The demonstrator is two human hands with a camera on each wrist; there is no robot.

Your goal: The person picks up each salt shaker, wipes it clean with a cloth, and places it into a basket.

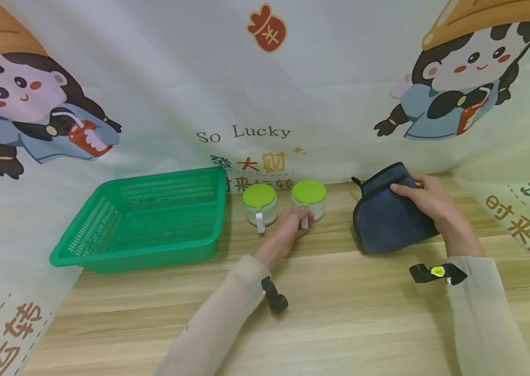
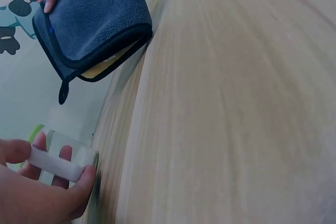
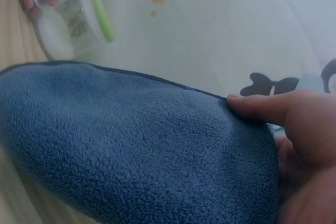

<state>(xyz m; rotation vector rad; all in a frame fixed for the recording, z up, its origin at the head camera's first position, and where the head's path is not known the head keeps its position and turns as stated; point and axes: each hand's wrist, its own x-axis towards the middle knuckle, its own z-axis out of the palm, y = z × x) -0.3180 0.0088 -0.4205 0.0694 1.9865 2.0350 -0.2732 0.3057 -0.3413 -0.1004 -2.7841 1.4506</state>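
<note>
My left hand [image 1: 286, 228] grips the white handle of a clear jar [image 1: 310, 193] with a green lid, which stands on the table. In the left wrist view the fingers curl round that handle [image 2: 58, 164]. Just left of it stands a second jar [image 1: 259, 198] of the same kind, its handle facing me. My right hand [image 1: 429, 198] holds a folded dark blue towel [image 1: 387, 222] at its upper right, thumb on the near face. The towel has a black edge and a small hanging loop. Its fluffy pile [image 3: 147, 145] fills much of the right wrist view.
A green plastic basket [image 1: 152, 258] with slotted walls sits on the left of the wooden table [image 1: 331, 324]. Behind everything hangs a printed white cloth [image 1: 175, 78], which also runs down both sides.
</note>
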